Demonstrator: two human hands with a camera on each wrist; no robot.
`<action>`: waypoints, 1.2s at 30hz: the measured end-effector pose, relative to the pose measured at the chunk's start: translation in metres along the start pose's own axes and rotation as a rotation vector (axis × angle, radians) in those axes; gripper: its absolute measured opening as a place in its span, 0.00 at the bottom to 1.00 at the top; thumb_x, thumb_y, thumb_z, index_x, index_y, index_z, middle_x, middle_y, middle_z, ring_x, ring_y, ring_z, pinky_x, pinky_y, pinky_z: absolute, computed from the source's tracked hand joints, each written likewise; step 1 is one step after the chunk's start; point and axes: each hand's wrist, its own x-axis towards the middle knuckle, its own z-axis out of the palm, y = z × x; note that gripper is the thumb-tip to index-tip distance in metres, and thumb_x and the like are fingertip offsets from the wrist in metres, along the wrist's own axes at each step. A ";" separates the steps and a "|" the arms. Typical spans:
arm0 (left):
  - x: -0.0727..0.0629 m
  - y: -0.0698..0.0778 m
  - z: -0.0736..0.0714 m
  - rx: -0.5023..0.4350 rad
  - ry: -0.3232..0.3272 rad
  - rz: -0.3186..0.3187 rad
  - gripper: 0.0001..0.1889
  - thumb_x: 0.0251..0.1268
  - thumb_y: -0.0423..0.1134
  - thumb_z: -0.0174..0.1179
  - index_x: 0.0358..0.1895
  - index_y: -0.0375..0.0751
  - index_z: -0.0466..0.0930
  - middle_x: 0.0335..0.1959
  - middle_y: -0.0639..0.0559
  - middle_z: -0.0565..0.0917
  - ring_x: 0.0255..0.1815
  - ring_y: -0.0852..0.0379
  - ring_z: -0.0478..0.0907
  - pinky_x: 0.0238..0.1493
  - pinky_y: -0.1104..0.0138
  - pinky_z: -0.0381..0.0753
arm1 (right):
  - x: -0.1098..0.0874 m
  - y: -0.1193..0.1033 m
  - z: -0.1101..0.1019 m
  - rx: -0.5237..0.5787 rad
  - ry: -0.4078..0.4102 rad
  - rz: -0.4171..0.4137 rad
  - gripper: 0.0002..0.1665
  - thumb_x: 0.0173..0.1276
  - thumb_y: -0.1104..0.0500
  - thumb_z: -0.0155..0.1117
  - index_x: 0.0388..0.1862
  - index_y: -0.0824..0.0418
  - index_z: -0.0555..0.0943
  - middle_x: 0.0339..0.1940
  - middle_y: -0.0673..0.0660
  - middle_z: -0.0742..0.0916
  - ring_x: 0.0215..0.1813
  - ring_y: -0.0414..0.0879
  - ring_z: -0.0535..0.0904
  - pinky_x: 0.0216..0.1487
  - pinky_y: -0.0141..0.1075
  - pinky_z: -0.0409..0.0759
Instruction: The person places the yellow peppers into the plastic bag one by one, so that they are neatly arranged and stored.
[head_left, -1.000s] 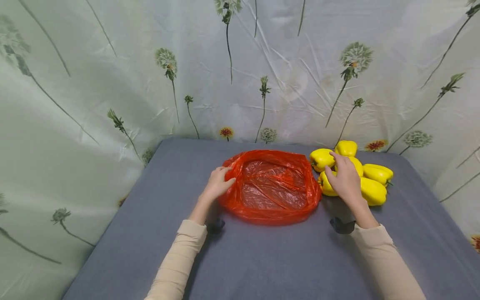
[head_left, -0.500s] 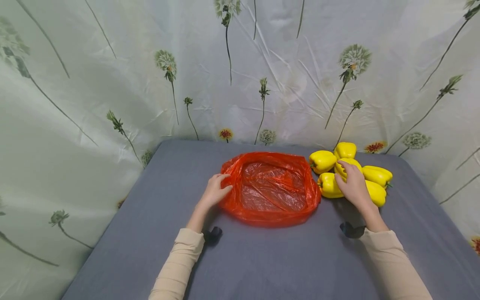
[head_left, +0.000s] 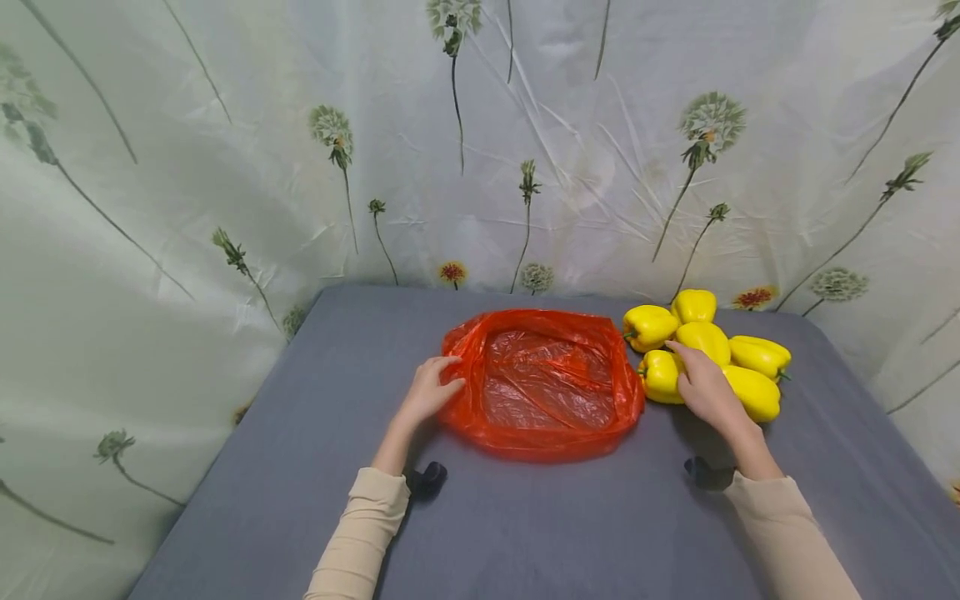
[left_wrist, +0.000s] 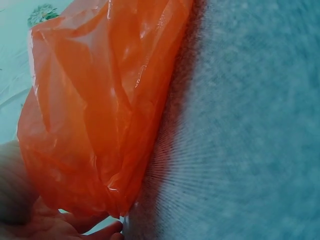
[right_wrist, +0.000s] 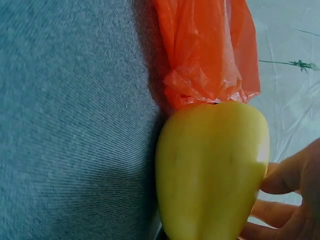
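Note:
A red plastic bag (head_left: 540, 442) lies on the grey cloth with its mouth spread wide and its rim rolled outward. At its left side is my left hand (head_left: 425, 392), fingers loosely bent and fingertips right at the rim; in the left wrist view the fingers show below the bag's wall (left_wrist: 90, 125). Right of the bag sits a cluster of several yellow bell peppers (head_left: 703, 340). My right hand (head_left: 708, 387) grips the nearest left yellow bell pepper (head_left: 660, 377), which lies on its side; in the right wrist view the thumb meets this pepper (right_wrist: 212, 170) and other fingers pass behind it.
The grey-covered table (head_left: 562, 533) reaches back to a pale flower-printed curtain (head_left: 480, 225) that also hangs at both sides. Dark devices show at the left wrist (head_left: 430, 479) and right wrist (head_left: 707, 472). More peppers crowd close behind and right of the gripped one.
My right hand has come down from above the peppers onto the near left one. The left hand has drawn slightly back and stays by the bag's rim. Bag and peppers keep their places.

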 end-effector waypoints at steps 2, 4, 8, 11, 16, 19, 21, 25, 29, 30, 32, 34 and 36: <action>0.000 -0.001 0.001 -0.004 0.005 0.012 0.22 0.61 0.38 0.57 0.59 0.37 0.73 0.61 0.35 0.72 0.64 0.38 0.64 0.65 0.45 0.65 | -0.003 -0.001 0.000 -0.019 -0.004 0.009 0.30 0.66 0.67 0.42 0.68 0.73 0.59 0.64 0.76 0.69 0.65 0.70 0.63 0.64 0.64 0.60; 0.001 -0.001 0.001 -0.012 0.013 0.019 0.22 0.61 0.38 0.58 0.59 0.36 0.73 0.61 0.35 0.72 0.64 0.38 0.64 0.66 0.44 0.65 | -0.006 -0.003 -0.001 -0.021 -0.010 0.013 0.30 0.67 0.65 0.43 0.68 0.73 0.59 0.64 0.76 0.69 0.65 0.70 0.63 0.64 0.65 0.60; 0.000 -0.003 0.002 -0.016 0.017 0.031 0.23 0.61 0.37 0.58 0.60 0.37 0.72 0.62 0.36 0.72 0.65 0.39 0.65 0.67 0.45 0.64 | -0.013 -0.005 -0.001 0.006 -0.031 0.018 0.31 0.69 0.60 0.46 0.69 0.72 0.58 0.66 0.76 0.67 0.66 0.71 0.61 0.64 0.65 0.59; 0.000 -0.003 0.002 -0.027 0.018 0.042 0.23 0.61 0.37 0.58 0.60 0.37 0.72 0.62 0.36 0.72 0.65 0.39 0.66 0.67 0.45 0.64 | -0.018 -0.005 0.001 0.030 -0.043 0.021 0.33 0.71 0.56 0.47 0.70 0.70 0.57 0.67 0.76 0.66 0.67 0.71 0.59 0.65 0.66 0.58; 0.001 -0.004 0.001 -0.075 0.038 0.066 0.22 0.60 0.35 0.58 0.59 0.35 0.73 0.60 0.36 0.74 0.63 0.39 0.69 0.67 0.47 0.66 | -0.025 -0.003 0.006 0.069 -0.049 -0.003 0.36 0.73 0.49 0.47 0.73 0.64 0.53 0.69 0.75 0.64 0.68 0.71 0.58 0.64 0.67 0.58; 0.002 -0.006 0.001 -0.091 0.043 0.071 0.21 0.60 0.34 0.58 0.58 0.35 0.74 0.59 0.36 0.75 0.62 0.40 0.70 0.66 0.48 0.67 | -0.028 -0.001 0.009 0.097 -0.043 -0.030 0.37 0.72 0.47 0.48 0.75 0.58 0.52 0.70 0.73 0.64 0.69 0.71 0.58 0.63 0.68 0.57; 0.002 -0.007 0.002 -0.096 0.042 0.068 0.21 0.60 0.33 0.57 0.58 0.35 0.74 0.59 0.36 0.75 0.62 0.40 0.70 0.66 0.48 0.67 | -0.029 0.000 0.009 0.110 -0.038 -0.043 0.37 0.72 0.47 0.49 0.75 0.56 0.52 0.70 0.72 0.65 0.69 0.70 0.57 0.63 0.69 0.56; 0.005 -0.008 0.002 -0.109 0.042 0.057 0.21 0.60 0.33 0.57 0.58 0.35 0.74 0.59 0.35 0.75 0.62 0.40 0.70 0.65 0.48 0.68 | -0.033 -0.002 0.004 0.124 -0.044 -0.049 0.38 0.70 0.49 0.52 0.75 0.56 0.53 0.69 0.72 0.66 0.68 0.70 0.59 0.62 0.68 0.57; 0.006 -0.008 0.002 -0.120 0.041 0.049 0.21 0.60 0.33 0.57 0.58 0.35 0.74 0.59 0.35 0.75 0.63 0.39 0.70 0.65 0.48 0.68 | -0.036 -0.004 -0.003 0.140 -0.078 -0.053 0.41 0.68 0.53 0.56 0.75 0.59 0.52 0.69 0.72 0.66 0.65 0.67 0.64 0.60 0.66 0.62; 0.006 -0.008 0.002 -0.121 0.041 0.051 0.21 0.60 0.32 0.57 0.58 0.34 0.74 0.59 0.34 0.75 0.63 0.39 0.70 0.65 0.48 0.68 | -0.037 -0.004 -0.004 0.138 -0.086 -0.051 0.42 0.67 0.53 0.57 0.75 0.60 0.52 0.68 0.72 0.68 0.60 0.65 0.67 0.57 0.62 0.68; 0.005 -0.008 0.002 -0.121 0.036 0.049 0.21 0.60 0.32 0.57 0.58 0.34 0.74 0.59 0.34 0.75 0.63 0.39 0.70 0.66 0.48 0.67 | -0.038 -0.003 -0.005 0.132 -0.093 -0.047 0.42 0.66 0.53 0.58 0.74 0.61 0.52 0.66 0.72 0.69 0.52 0.60 0.71 0.48 0.51 0.75; 0.004 -0.009 0.002 -0.118 0.032 0.047 0.21 0.61 0.32 0.57 0.58 0.34 0.74 0.59 0.34 0.75 0.63 0.39 0.70 0.66 0.48 0.68 | -0.039 -0.002 -0.005 0.124 -0.094 -0.037 0.43 0.66 0.52 0.58 0.74 0.61 0.52 0.65 0.72 0.70 0.47 0.57 0.71 0.42 0.44 0.74; 0.004 -0.010 0.003 -0.117 0.033 0.052 0.21 0.61 0.32 0.57 0.58 0.33 0.74 0.59 0.34 0.75 0.62 0.39 0.70 0.65 0.48 0.68 | -0.039 0.000 -0.004 0.128 -0.091 -0.026 0.42 0.66 0.51 0.58 0.74 0.61 0.53 0.65 0.72 0.70 0.47 0.57 0.72 0.40 0.41 0.73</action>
